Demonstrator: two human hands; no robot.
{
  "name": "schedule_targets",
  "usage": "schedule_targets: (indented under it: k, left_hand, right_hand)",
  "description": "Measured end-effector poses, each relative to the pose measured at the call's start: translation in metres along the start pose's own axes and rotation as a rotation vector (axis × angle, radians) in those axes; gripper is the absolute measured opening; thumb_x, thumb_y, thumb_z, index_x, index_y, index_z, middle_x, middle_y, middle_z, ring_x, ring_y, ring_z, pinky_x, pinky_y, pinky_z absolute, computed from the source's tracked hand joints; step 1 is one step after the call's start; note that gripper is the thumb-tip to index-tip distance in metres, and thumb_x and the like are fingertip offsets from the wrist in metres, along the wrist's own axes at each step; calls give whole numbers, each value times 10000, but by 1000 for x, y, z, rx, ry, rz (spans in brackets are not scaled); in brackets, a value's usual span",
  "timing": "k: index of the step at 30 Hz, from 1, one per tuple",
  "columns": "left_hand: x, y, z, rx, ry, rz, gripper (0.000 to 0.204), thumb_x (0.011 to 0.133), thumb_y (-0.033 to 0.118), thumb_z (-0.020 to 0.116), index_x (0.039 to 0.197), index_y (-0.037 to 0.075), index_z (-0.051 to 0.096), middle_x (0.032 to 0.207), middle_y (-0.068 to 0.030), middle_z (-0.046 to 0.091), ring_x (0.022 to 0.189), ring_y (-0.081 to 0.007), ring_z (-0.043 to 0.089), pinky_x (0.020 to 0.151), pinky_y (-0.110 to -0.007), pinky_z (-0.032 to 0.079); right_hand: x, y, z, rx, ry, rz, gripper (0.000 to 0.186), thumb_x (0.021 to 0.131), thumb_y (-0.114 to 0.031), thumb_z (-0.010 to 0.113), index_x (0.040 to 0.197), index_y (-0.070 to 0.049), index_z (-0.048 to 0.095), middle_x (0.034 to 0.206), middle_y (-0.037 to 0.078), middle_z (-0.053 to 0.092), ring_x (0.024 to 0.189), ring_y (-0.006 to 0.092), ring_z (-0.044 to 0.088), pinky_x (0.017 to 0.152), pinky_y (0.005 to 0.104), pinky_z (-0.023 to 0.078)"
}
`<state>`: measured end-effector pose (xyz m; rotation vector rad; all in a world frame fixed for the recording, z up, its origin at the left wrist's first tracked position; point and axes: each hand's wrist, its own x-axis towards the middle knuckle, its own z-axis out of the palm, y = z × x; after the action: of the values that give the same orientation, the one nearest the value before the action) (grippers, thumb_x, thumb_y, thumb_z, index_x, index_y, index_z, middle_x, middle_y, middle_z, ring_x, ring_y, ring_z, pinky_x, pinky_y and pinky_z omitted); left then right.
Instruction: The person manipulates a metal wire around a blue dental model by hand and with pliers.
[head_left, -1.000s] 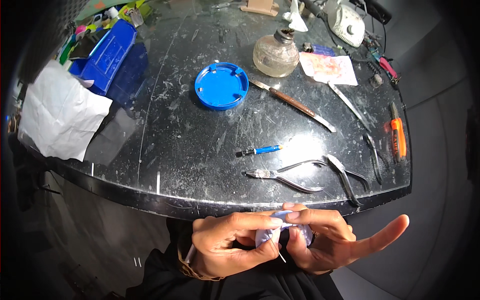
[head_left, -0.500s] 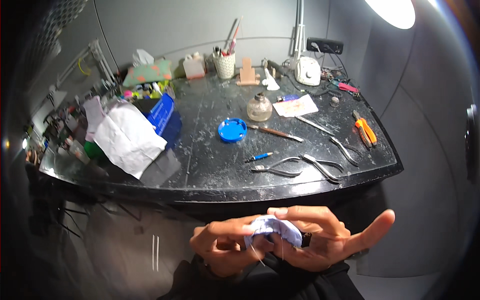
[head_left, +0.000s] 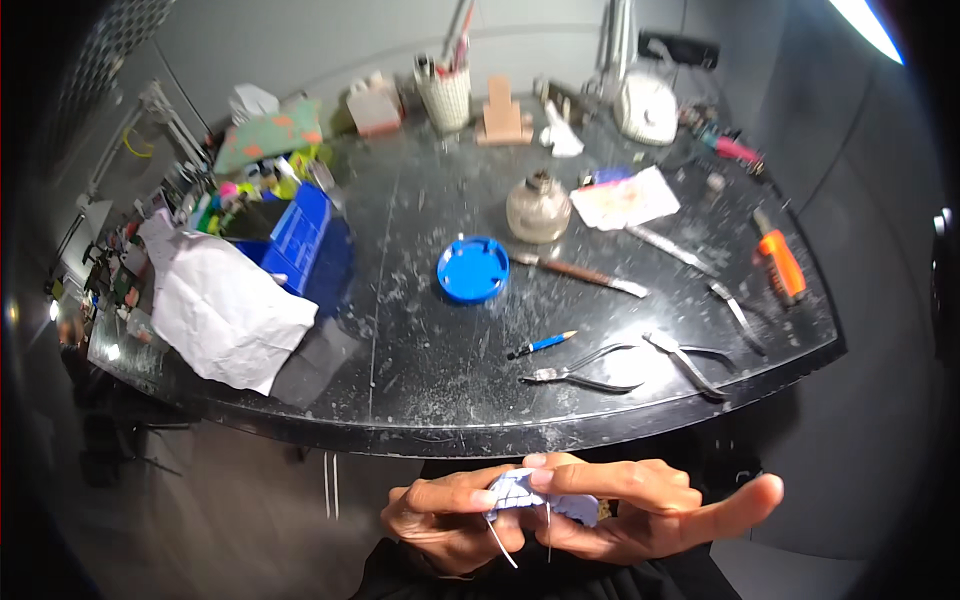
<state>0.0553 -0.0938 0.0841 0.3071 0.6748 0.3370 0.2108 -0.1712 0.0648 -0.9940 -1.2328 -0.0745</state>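
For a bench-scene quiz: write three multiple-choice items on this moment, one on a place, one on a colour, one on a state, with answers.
1. Where is the small pale gridded piece?
A. On the tabletop
B. Between both hands, in front of the table's near edge
C. In the blue bin

2. What colour is the round lid on the black table?
A. Blue
B. Red
C. White

3. How is the right hand posed?
A. Closed fist
B. Flat on the table
C. Thumb on the piece, fingers extended

Answers: 1 B, the left hand and right hand pinch it below the edge; 2 A, plainly blue; 3 C, the fingers stretch rightward.
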Motion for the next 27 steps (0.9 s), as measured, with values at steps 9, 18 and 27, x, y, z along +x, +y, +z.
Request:
schedule_targets:
  k: [9,18,27]
  left_hand:
    - [60,40,3,-26,-219,-505,482,871,134,486,1283,-5,278,948,-84,499,779,-104,497,701,-151,394]
    - [57,-6,4,1049,-227,838,259,776,18,631,981,-11,475,907,-235,600,796,-220,619,693,-286,510]
    - [16,-32,4,927,-386,1262,287,711,62,741,887,10,520,836,-272,641,751,-251,670,635,-302,550]
  right_hand:
    - [9,56,12,-128,164,42,1182,642,8,765,1345,43,-184,692,181,635,460,191,616,433,265,557]
    - [3,45,0,-192,238,-58,1189,657,-27,772,1343,38,-198,695,191,638,481,194,631,446,254,548]
    - [-5,-35,-14,-144,48,-134,1226,617,-3,798,1374,-25,-166,723,192,634,518,202,643,476,256,549]
